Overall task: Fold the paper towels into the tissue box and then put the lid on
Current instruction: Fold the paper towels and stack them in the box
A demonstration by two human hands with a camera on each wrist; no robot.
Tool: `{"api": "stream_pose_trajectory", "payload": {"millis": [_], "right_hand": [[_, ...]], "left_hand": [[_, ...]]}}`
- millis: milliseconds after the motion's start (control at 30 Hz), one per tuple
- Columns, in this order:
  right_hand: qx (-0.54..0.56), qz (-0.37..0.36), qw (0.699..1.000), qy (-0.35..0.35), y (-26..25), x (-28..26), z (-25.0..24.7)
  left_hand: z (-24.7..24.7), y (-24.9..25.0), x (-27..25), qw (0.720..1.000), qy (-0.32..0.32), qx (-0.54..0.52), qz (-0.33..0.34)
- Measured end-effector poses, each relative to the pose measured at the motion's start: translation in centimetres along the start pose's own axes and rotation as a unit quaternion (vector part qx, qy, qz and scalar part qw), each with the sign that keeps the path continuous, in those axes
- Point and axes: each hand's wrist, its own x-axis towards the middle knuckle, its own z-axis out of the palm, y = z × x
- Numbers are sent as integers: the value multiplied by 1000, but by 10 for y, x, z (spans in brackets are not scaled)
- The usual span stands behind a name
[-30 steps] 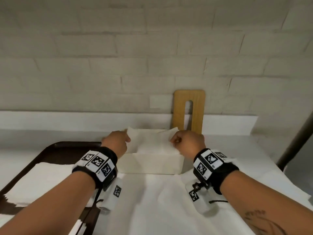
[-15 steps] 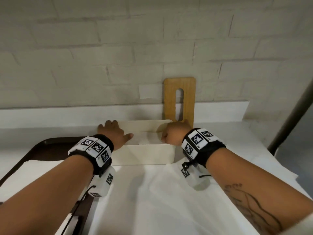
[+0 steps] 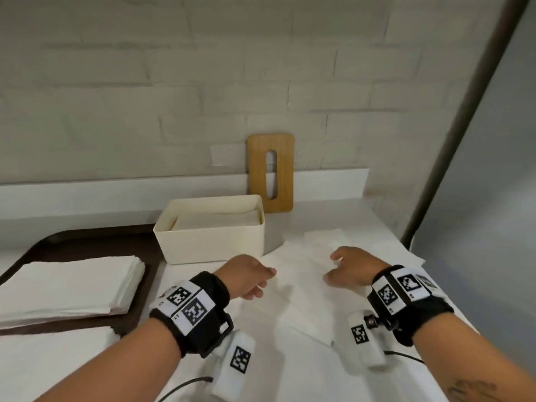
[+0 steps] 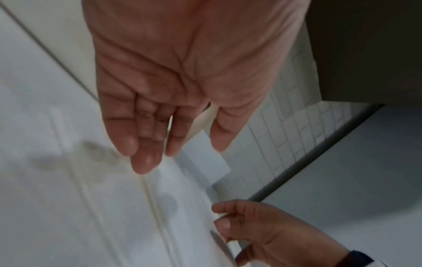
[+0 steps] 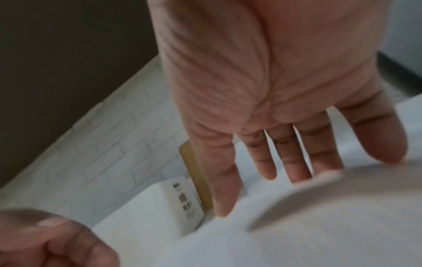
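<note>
The cream tissue box (image 3: 210, 242) stands open on the counter, with folded paper towels (image 3: 220, 220) lying inside it. Its wooden lid (image 3: 271, 172), with a slot in it, leans upright against the wall behind the box. Loose white paper towels (image 3: 301, 288) are spread flat in front of the box. My left hand (image 3: 249, 277) hovers over their left part, fingers relaxed and holding nothing. My right hand (image 3: 348, 269) hovers over their right part, also relaxed and empty. In the wrist views both palms (image 4: 182, 81) (image 5: 262, 81) face the towels with straight fingers.
A dark tray (image 3: 87, 245) at the left carries a stack of folded towels (image 3: 66, 285). More white paper (image 3: 43, 367) lies at the near left. A grey pole (image 3: 464, 117) slants up at the right, beside the counter's right edge.
Both hands have left the box, where they pressed a towel down, and pulled back toward me over the spread towels. The towel now lies flat inside the box.
</note>
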Motion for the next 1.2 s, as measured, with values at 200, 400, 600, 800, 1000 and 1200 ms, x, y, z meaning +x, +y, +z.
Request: {"api": "stream_pose_trajectory", "payload": {"millis": [200,400,600,800,1000,1200], "right_hand": [[-22,29,999,10,9,-23,22],[-4,52,998,31,6,-30,27],[101,-13,995,13,-6,-35,22],[166,-111,978,54,-18,-48,18],[352,-181,918,0,-18,-68,15],[447,-219,865,-62,-23,-80,18]], "left_hand": [[43,-14,3,991,-25,-124,-51],[56,-19,4,961,-9,-262,-83],[59,-23,0,956,-22,-285,-73],[59,-28,-5,956,-29,-288,-45],[61,-28,-21,916,-84,-385,75],[40,-23,-42,903,-56,-367,215]]}}
